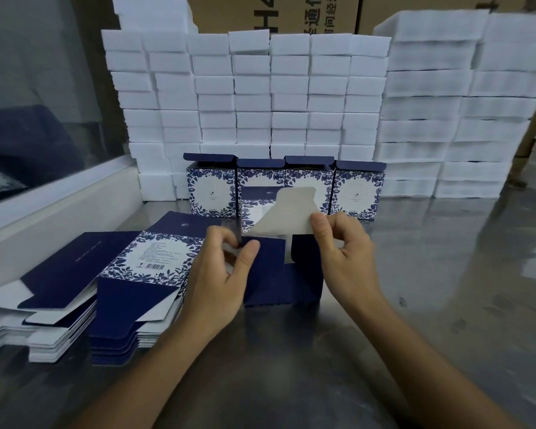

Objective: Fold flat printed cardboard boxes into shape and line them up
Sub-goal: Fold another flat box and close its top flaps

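A half-formed navy box with blue floral print (279,274) stands on the steel table between my hands. My left hand (220,274) pinches a small flap at its upper left edge. My right hand (341,255) pinches the corner of a grey inner flap (287,212) that sticks up from the box. Behind it, several folded boxes (211,190) stand in a row with their lids up. Two stacks of flat boxes (143,286) lie to the left.
Tall piles of white foam blocks (260,97) wall off the back of the table (446,289). Brown cartons (276,13) stand behind them. A white ledge (59,209) and a window run along the left.
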